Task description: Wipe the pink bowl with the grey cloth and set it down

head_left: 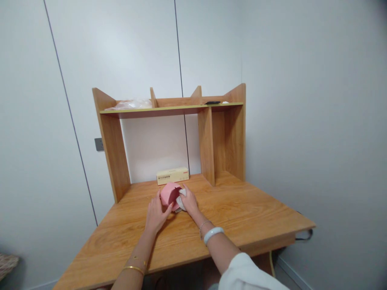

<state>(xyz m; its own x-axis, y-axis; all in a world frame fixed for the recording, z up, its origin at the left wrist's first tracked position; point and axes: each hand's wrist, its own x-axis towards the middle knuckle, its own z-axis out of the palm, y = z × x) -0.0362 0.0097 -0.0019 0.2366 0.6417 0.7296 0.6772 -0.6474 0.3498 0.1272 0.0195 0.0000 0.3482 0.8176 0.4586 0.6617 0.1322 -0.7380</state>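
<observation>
A pink container (169, 192) with a dark hollow opening is tipped on its side over the desk, its mouth toward the right. My left hand (157, 211) is wrapped round its left and near side, thumb along the lower edge. At the opening, my right hand (190, 200) grips a white cloth (180, 202); part of it hangs below the fingers beside the rim. How far the cloth reaches inside is hidden. Just behind the container stands a long cream box (173, 176) with printed lettering.
The wooden desk (242, 213) carries a hutch with side panels and a divider (206, 145). On its upper shelf lie a clear plastic bag (133, 104) and a flat black item (212, 102). White walls close in behind and at right; a grey socket (98, 144) is at left.
</observation>
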